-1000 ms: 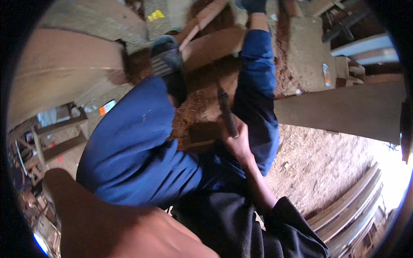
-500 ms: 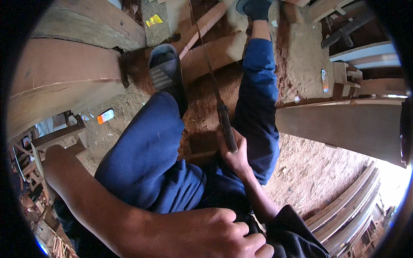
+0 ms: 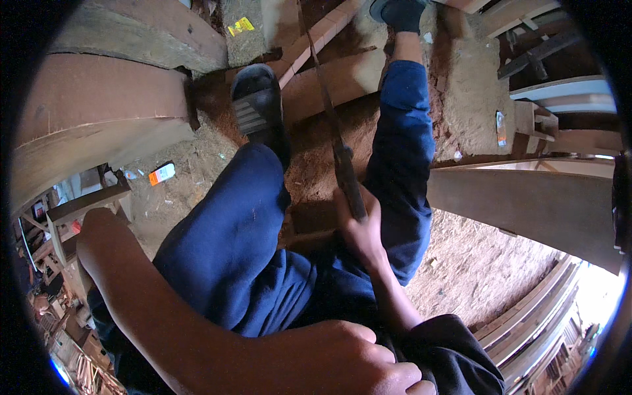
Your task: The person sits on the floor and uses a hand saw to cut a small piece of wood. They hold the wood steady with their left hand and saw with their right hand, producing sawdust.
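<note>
My right hand (image 3: 359,220) is wrapped round the dark handle of a long, narrow metal tool (image 3: 323,89), which points away between my legs past the sandal (image 3: 253,105) on my left foot. My left hand (image 3: 375,362) is closed at the bottom of the picture, below my right wrist; what its fingers hold, if anything, is hidden. My blue-trousered legs (image 3: 217,224) are spread, the left knee bent and the right leg stretched out. A reddish strip (image 3: 313,43) with crosswise lines lies beyond the tool, over a wooden board (image 3: 336,85).
Thick wooden beams (image 3: 112,99) stand at the left, with a cluttered wooden frame (image 3: 89,197) below them. A wide board (image 3: 520,197) runs along the right, with stacked planks (image 3: 526,316) lower right. Small litter, including a yellow wrapper (image 3: 240,26), lies on the dusty floor (image 3: 487,243).
My left forearm has risen and moved right, bringing the closed hand into view. The tool's long shaft shows more fully, still in my right hand, and the view has shifted slightly.
</note>
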Demonstrator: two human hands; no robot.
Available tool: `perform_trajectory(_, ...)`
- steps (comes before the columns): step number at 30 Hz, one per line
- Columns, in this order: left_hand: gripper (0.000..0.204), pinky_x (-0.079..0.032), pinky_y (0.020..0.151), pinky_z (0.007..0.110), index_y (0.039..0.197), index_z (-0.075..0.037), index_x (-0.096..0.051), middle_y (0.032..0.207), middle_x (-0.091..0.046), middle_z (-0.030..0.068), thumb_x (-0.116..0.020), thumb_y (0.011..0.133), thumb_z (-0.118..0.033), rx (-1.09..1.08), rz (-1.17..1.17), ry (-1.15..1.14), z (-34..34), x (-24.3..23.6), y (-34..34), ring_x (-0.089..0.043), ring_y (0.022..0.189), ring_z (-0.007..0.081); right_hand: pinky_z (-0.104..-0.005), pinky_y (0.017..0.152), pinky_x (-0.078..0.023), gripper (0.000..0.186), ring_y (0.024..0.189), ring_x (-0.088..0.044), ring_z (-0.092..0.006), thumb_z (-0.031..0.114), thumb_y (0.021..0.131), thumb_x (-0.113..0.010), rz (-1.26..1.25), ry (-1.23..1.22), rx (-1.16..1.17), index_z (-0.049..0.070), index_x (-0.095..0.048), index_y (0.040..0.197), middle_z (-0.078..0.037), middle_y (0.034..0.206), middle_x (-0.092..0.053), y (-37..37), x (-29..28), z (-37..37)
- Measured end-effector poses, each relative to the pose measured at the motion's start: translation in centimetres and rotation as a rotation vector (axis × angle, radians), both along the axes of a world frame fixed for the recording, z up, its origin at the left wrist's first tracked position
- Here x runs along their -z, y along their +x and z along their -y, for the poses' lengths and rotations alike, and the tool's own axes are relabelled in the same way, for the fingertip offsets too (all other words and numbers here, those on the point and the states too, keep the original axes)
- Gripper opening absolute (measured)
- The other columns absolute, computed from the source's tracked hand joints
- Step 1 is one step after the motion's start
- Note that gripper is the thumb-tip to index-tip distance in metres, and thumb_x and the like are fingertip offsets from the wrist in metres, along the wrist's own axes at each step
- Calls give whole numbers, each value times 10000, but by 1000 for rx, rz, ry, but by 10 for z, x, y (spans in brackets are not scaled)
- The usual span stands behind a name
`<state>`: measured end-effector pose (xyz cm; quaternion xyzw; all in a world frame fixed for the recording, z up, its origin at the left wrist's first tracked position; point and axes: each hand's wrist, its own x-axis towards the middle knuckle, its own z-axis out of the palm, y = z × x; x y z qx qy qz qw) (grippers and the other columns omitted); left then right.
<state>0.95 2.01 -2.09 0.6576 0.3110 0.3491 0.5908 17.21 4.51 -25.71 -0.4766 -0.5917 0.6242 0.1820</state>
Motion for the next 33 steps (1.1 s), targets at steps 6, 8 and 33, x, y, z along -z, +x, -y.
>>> perform_trajectory(6,115,-502,556,314,858,-63,-570,671,-531,42,-609,751,-75,-85,-6,137,9,-3,6,-631,638,186,-285,617,-427,148,687,-481,-80,150,943,-633,32,74,-69,7,-603,916,-10,741,-553,-16,18,-20)
perform_trajectory(8,135,-480,546,298,895,-67,-566,688,-525,36,-605,768,-91,-51,10,82,19,5,7,-617,641,172,-321,697,-484,157,748,-549,-118,133,913,-648,58,-57,-53,-10,-633,978,-95,782,-626,3,6,-11)
perform_trajectory(33,120,-505,534,312,823,-47,-543,665,-522,64,-608,723,-62,-7,75,-9,10,-5,15,-619,609,198,-258,573,-391,135,682,-452,-49,132,944,-632,25,101,-49,13,-592,894,29,724,-516,18,52,11)
